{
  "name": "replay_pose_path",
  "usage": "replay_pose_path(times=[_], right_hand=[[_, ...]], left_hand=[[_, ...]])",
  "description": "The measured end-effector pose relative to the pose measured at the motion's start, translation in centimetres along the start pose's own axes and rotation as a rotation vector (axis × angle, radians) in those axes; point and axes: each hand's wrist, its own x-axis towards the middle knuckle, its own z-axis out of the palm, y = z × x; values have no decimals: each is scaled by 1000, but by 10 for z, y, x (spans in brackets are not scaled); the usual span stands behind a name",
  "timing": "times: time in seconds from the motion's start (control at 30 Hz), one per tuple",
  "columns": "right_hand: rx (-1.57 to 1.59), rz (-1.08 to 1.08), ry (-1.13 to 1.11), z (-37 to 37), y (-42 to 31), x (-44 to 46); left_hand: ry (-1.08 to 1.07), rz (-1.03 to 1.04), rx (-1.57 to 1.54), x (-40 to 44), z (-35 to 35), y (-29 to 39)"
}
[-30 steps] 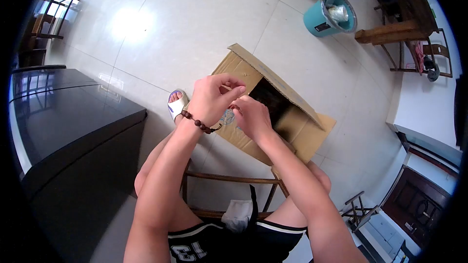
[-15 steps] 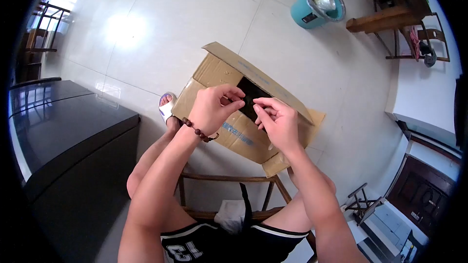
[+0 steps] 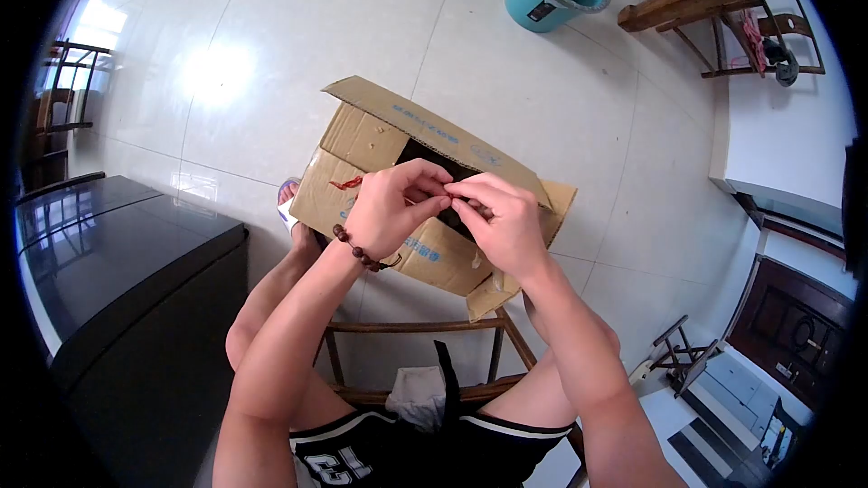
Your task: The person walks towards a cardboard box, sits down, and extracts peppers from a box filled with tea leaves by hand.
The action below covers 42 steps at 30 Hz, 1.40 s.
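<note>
My left hand (image 3: 395, 203), with a dark beaded bracelet (image 3: 361, 251) at its wrist, has thumb and fingers pinched together. The fingertips of my right hand (image 3: 497, 217) meet them, also in a pinch. Whatever is between the fingers is too small or hidden to make out. Both hands are above a cardboard box (image 3: 331, 203) on the floor. Its flaps are partly open around a dark opening (image 3: 418, 155). A small bundle of red strands (image 3: 345, 184) lies on the box top, just left of my left hand.
A teal bucket (image 3: 533, 2) holding crumpled waste stands on the tiled floor (image 3: 271, 45) beyond the box. A dark glossy cabinet (image 3: 136, 226) is at the left. Wooden furniture (image 3: 687, 0) is at the upper right. A wooden bar (image 3: 416, 327) crosses between my legs.
My hands have come together, so their fingertips now meet. The view has shifted, moving the box and bucket left and up, and the red strands are now visible.
</note>
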Motion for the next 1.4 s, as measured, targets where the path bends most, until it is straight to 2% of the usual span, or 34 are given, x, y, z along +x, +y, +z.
replay_pose_path(times=[0.3, 0.57, 0.73, 0.87, 1.07, 1.13, 1.23, 1.37, 1.4], right_hand=[[113, 168, 11, 0, -1, 4], [228, 277, 32, 3, -3, 3], [314, 452, -5, 0, -2, 4], [385, 462, -6, -1, -3, 4], [304, 400, 24, 3, -2, 3], [155, 163, 80, 5, -2, 3], [87, 110, 72, 5, -4, 4], [172, 197, 81, 9, -1, 2], [262, 298, 63, 8, -2, 2]], left_hand=[[-3, -42, -208, 2, -4, -8], [-5, -43, -115, 2, -3, -5], [13, -43, -108, 2, -1, -3], [14, -55, -152, 2, -1, -2], [53, -36, -92, 2, 0, -1], [61, -31, -93, 2, 1, -2], [69, -23, -87, 2, 1, -3], [74, -30, -86, 2, 0, -1], [75, -33, -99, 2, 0, -1]])
